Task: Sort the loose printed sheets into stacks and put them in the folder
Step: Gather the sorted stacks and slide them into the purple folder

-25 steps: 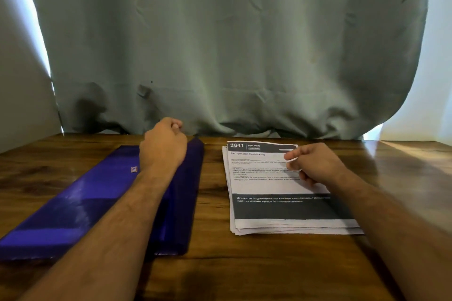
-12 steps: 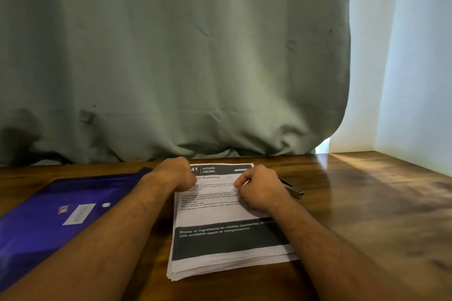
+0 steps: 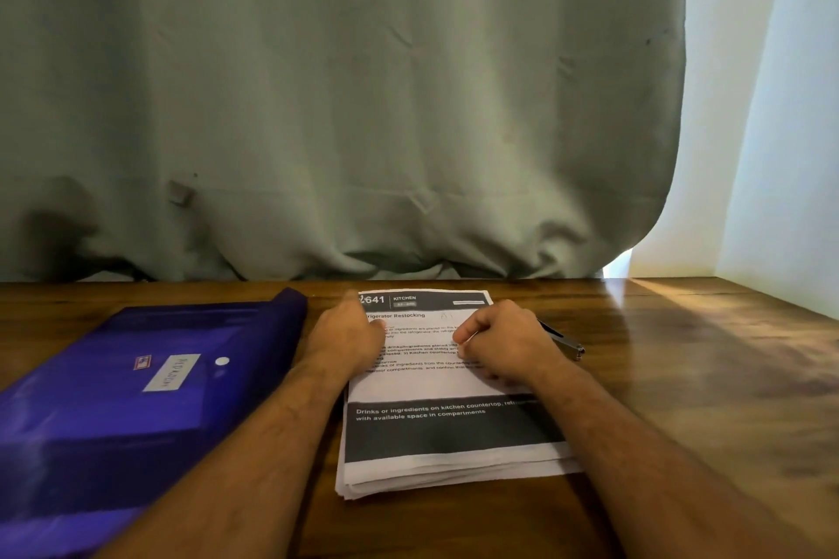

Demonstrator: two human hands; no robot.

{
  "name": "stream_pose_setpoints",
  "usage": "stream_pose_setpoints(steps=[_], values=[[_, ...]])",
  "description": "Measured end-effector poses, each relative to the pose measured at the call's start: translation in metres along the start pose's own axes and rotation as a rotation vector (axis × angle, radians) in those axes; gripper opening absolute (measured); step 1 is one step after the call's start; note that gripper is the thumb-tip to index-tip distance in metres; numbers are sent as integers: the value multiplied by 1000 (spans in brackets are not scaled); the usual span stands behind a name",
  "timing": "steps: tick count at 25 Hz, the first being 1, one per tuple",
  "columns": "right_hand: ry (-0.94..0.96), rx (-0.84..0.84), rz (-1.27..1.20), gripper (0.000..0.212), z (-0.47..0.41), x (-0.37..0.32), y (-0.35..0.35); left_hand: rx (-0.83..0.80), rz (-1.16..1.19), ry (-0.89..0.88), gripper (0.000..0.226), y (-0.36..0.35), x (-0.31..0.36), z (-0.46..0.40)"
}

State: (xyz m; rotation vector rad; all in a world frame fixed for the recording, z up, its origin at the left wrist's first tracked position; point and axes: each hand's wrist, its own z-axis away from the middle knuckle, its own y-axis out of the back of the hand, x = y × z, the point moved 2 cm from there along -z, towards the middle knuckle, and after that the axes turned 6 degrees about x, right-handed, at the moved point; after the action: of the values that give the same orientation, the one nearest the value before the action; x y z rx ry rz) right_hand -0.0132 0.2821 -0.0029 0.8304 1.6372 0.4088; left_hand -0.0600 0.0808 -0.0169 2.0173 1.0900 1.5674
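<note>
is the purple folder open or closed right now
Closed. The purple folder lies flat on the table, label side up, no sheets showing inside; the paper stack sits beside it.

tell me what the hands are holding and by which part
The right hand grips a pen near its writing end. The left hand holds nothing, resting on the sheets.

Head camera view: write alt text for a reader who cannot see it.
Both hands rest on a stack of printed sheets on a wooden table: the left hand lies at its upper left edge, and the right hand holds a pen. A closed purple folder lies to the left, before a grey-green curtain.
</note>
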Motion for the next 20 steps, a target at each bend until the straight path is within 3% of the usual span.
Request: stream_pose_setpoints(steps=[7, 11, 14, 17, 18, 20], values=[[21, -36, 17, 11, 0, -1, -2, 9, 7, 109, 59, 0, -3, -5], [20, -44, 26, 11, -4, -3, -2, 55, 309, 170, 62, 7, 0, -9], [19, -49, 38, 11, -4, -2, -4, 15, 489, 207, 44, 6, -2, -8], [16, -32, 36, 13, -3, -4, -4, 8, 435, 181, 13, 3, -6, -8], [17, 14, 42, 15, -3, -4, -1, 21, 406, 181, 6, 4, -7, -8], [5, 182, 79, 15, -5, -1, 9, 27, 293, 179, 12, 3, -7, -9]])
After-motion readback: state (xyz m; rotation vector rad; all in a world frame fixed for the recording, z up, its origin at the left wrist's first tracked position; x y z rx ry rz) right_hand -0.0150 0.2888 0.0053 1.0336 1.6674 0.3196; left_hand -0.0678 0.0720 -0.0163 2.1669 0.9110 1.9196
